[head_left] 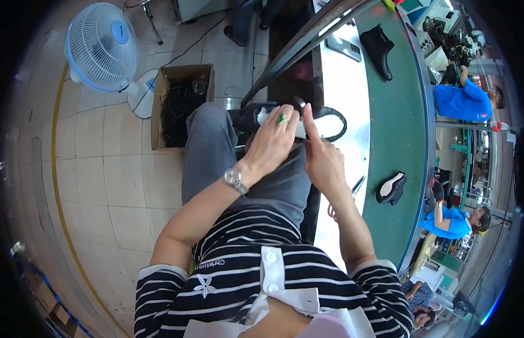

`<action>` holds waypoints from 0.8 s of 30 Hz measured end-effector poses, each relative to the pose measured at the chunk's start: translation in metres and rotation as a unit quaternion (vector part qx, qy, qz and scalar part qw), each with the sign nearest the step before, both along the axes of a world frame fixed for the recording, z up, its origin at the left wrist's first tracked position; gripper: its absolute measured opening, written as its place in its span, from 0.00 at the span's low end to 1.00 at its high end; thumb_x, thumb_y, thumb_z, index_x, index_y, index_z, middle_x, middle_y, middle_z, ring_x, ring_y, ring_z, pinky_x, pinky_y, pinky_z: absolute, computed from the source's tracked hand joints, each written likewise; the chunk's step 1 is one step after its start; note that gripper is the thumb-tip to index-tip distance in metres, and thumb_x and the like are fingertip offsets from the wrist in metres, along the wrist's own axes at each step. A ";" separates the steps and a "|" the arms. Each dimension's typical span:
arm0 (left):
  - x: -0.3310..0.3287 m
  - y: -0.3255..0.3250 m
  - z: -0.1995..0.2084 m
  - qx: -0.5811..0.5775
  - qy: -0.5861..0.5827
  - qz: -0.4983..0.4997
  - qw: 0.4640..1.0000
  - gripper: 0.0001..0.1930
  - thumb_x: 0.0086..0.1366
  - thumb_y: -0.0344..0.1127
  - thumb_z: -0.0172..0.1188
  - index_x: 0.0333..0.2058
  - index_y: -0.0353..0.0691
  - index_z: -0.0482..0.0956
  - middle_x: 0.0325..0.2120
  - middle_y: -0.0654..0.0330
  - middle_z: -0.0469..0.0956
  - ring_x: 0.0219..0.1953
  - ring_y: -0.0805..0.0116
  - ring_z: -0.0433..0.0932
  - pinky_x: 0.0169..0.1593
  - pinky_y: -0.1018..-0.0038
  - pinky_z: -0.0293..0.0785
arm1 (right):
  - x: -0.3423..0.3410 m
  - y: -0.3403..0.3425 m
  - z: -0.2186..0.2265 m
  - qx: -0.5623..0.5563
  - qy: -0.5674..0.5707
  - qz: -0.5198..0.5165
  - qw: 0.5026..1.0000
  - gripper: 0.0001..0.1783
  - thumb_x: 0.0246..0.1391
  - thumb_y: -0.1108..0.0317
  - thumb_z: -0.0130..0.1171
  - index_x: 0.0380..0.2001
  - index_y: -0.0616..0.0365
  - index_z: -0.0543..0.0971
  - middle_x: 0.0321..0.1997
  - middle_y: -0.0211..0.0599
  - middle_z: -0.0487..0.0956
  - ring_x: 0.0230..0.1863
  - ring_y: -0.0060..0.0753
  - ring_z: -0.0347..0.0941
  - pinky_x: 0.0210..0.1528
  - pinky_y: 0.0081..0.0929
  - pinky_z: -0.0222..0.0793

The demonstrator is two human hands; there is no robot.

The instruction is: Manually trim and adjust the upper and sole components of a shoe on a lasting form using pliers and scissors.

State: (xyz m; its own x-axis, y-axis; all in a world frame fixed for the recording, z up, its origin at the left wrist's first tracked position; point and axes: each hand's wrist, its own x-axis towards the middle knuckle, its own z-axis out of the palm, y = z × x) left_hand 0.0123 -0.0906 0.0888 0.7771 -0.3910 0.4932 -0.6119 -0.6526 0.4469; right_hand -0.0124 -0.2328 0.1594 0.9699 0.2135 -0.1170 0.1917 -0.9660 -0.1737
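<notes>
A black shoe (331,125) lies across my lap at the table's edge, its white sole facing up. My left hand (272,141), with a green-stoned ring, is closed over the shoe's left part, fingers pressed together on it. My right hand (324,158) rests at the shoe's middle. Its index finger stretches along the white sole while the other fingers curl in. Close to that fingertip shows a small shiny piece (299,103); what the curled fingers hold is hidden. White material peeks out at the shoe's left end, partly behind my left hand.
Scissors (357,186) lie on the white tabletop (346,84) near my right forearm, with a phone (343,48) farther off. The green belt (394,129) carries a black boot (378,52) and a white-soled shoe (391,188). A carton (156,121) of black scraps and a fan (101,48) stand left. Co-workers sit beyond.
</notes>
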 end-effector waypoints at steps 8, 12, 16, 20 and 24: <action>-0.002 0.031 0.021 0.160 0.040 0.075 0.983 0.26 0.54 0.32 0.60 0.53 0.30 0.72 0.46 0.47 0.74 0.59 0.54 0.65 0.70 0.54 0.43 | -0.005 0.012 -0.006 -0.015 0.015 -0.018 1.000 0.46 0.56 0.77 0.51 0.72 0.49 0.41 0.20 0.51 0.78 0.18 0.46 0.76 0.21 0.39 0.71; -0.004 0.038 0.014 0.110 0.016 0.071 0.991 0.20 0.58 0.30 0.54 0.49 0.28 0.75 0.43 0.47 0.76 0.57 0.56 0.68 0.70 0.54 0.46 | 0.003 0.020 0.010 0.030 0.025 0.012 0.999 0.45 0.57 0.75 0.52 0.72 0.43 0.41 0.20 0.50 0.78 0.17 0.49 0.74 0.23 0.41 0.68; -0.003 0.037 0.013 0.082 0.034 0.057 0.994 0.31 0.45 0.31 0.70 0.51 0.32 0.72 0.49 0.46 0.73 0.58 0.54 0.67 0.69 0.54 0.50 | -0.008 0.028 -0.009 -0.001 0.013 -0.016 1.000 0.46 0.57 0.76 0.52 0.72 0.49 0.39 0.21 0.52 0.78 0.19 0.49 0.77 0.21 0.41 0.72; -0.006 0.044 0.010 -0.030 0.088 0.064 0.994 0.35 0.40 0.27 0.73 0.51 0.34 0.70 0.48 0.50 0.75 0.57 0.53 0.70 0.66 0.57 0.57 | 0.000 0.025 0.006 0.047 0.009 0.015 0.999 0.48 0.55 0.77 0.53 0.72 0.49 0.39 0.21 0.52 0.79 0.19 0.48 0.78 0.22 0.41 0.72; -0.002 0.041 0.008 -0.107 0.156 0.074 0.979 0.42 0.39 0.26 0.75 0.55 0.35 0.64 0.48 0.51 0.76 0.55 0.51 0.72 0.59 0.62 0.68 | -0.007 0.033 -0.007 0.116 -0.081 -0.007 0.990 0.48 0.54 0.76 0.54 0.72 0.50 0.40 0.21 0.52 0.78 0.20 0.48 0.78 0.21 0.40 0.72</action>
